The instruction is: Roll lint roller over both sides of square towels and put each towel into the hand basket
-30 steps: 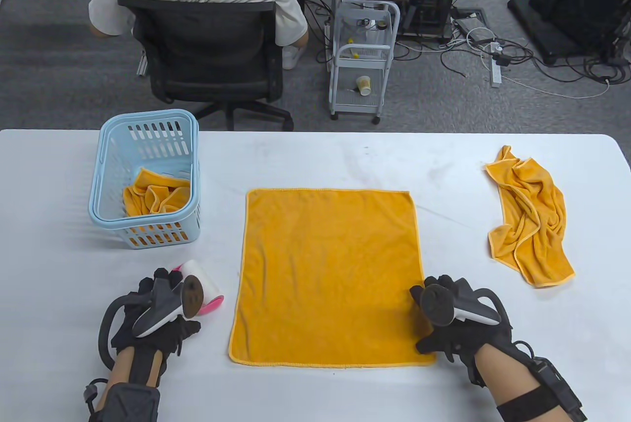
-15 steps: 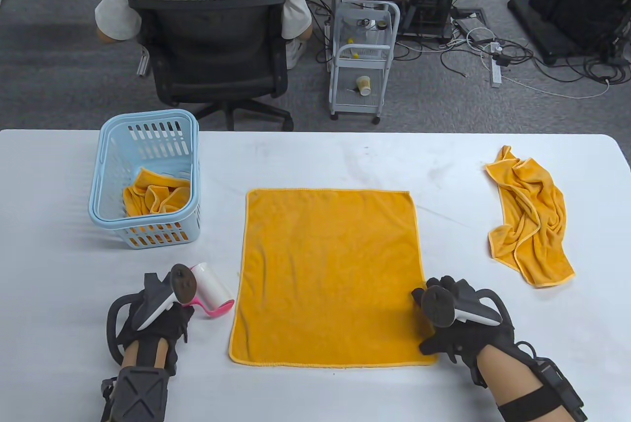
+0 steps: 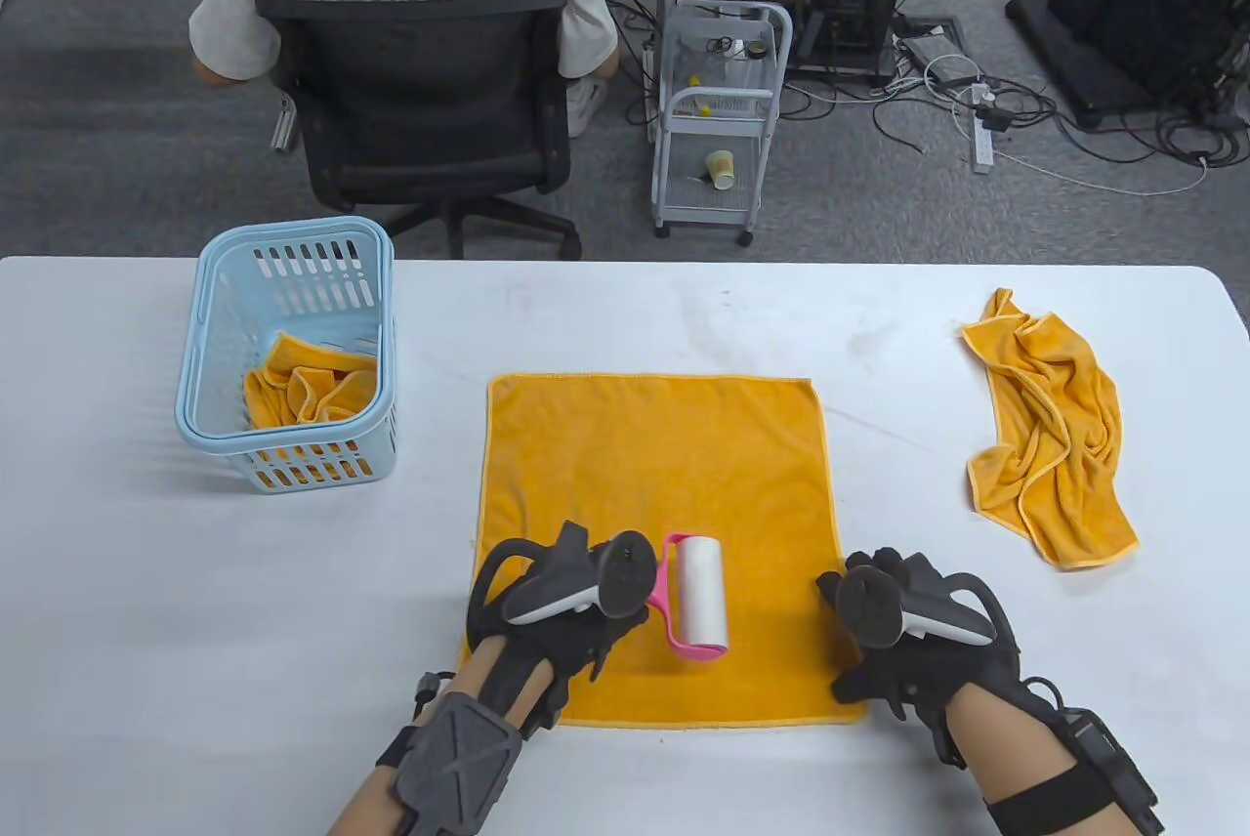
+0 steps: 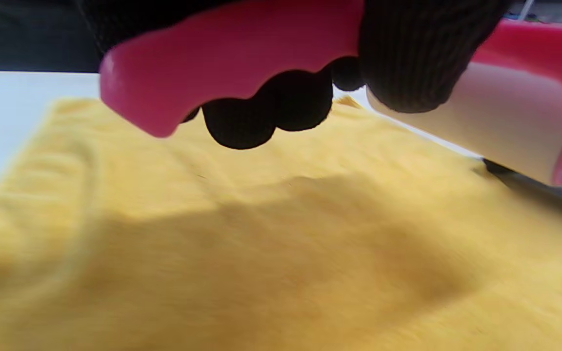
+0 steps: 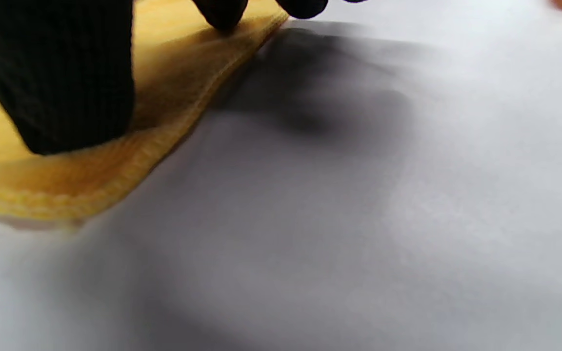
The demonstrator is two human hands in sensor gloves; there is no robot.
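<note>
A flat orange towel point(image 3: 654, 475) lies spread in the middle of the white table point(image 3: 625, 318). My left hand point(image 3: 576, 626) grips the pink handle of the lint roller point(image 3: 698, 597), whose white roll sits over the towel's near half. In the left wrist view the pink lint roller handle point(image 4: 232, 53) is wrapped by my gloved fingers point(image 4: 408, 58) above the towel point(image 4: 261, 253). My right hand point(image 3: 879, 650) presses the towel's near right corner flat; in the right wrist view its fingers point(image 5: 61, 78) rest on the towel edge point(image 5: 130, 161).
A light blue hand basket point(image 3: 288, 353) at the left holds a crumpled orange towel point(image 3: 308, 392). Another crumpled orange towel point(image 3: 1055, 426) lies at the right. Beyond the far edge a person sits in a black chair point(image 3: 420, 104) beside a white cart point(image 3: 713, 113).
My left hand carried the lint roller from the table left of the towel rightward onto the towel's near half. The right hand stayed on the corner.
</note>
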